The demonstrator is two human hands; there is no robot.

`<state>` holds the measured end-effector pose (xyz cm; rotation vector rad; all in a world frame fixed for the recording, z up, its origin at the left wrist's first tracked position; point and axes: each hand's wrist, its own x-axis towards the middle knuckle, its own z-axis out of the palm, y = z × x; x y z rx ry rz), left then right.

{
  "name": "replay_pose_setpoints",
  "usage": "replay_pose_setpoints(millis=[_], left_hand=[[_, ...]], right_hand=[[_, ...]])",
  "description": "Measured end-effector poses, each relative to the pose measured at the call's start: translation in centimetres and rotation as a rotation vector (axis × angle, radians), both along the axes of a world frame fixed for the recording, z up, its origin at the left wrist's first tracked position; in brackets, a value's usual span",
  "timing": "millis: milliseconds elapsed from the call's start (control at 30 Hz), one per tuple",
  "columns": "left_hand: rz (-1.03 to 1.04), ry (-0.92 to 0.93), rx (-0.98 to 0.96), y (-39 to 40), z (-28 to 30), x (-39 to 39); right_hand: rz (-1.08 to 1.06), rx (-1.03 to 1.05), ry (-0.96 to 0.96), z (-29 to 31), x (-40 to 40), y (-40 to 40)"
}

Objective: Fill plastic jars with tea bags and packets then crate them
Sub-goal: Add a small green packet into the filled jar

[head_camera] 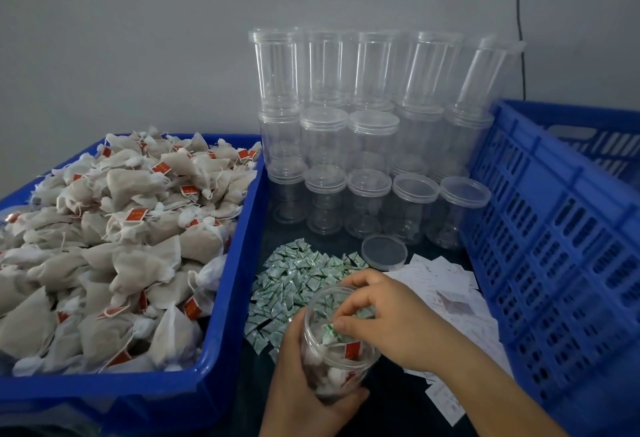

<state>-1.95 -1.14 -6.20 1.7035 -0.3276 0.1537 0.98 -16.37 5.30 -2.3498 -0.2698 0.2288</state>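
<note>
Backdrop: we face a plain grey wall (121, 38) behind a dark tabletop (391, 398).
Left hand: our left hand (304, 388) wraps its fingers around the open jar (332, 343), tilted toward us at the near edge of the table.
Jar contents: we see tea bags with red tags inside.
Right hand: our right hand (384, 315) reaches over the jar mouth, thumb and fingertips pinching a green-and-white packet (330, 331) at the rim.
Packets: a loose pile of packets (298, 284) lies just behind the jar.
Tea bags: a blue tray (239, 263) on our left is heaped with them.
Empty jars: stacked clear jars (363, 146) stand against the wall.
Lid: one loose lid (384, 252) rests beside the packets.
Crate: a blue slotted crate (561, 246) sits at our right, with white paper slips (460, 308) next to it.
</note>
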Motion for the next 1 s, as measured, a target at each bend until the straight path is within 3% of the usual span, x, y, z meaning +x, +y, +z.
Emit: replay_pose_setpoints(millis=[167, 300, 400, 500, 633, 800, 1000], left_hand=[[-0.017, -0.013, -0.032, -0.6, 0.6, -0.3], [0.016, -0.007, -0.041, -0.9, 0.9, -0.8], [0.003, -0.032, -0.059, -1.2, 1.1, -1.0], [-0.007, -0.042, -0.058, -1.7, 1.1, -1.0], [-0.018, -0.007, -0.054, -2.2, 1.0, -1.2], [-0.047, -0.017, -0.043, -2.0, 0.9, -1.2], [-0.038, -0.013, -0.015, -1.6, 0.8, -1.3]], right_hand=[[-0.015, 0.074, -0.045, 0.1, -0.4, -0.9], [-0.265, 0.253, -0.165, 0.6, -0.4, -4.4], [-0.525, 0.095, -0.236, -1.0, 0.7, -8.2], [-0.662, -0.143, -0.052, -4.0, 1.7, -11.0], [-0.683, -0.233, 0.103, -6.8, 2.0, -11.4], [-0.706, -0.402, -0.053, -7.7, 2.2, -11.0], [-0.705, -0.267, -0.205, -7.6, 1.9, -11.0]])
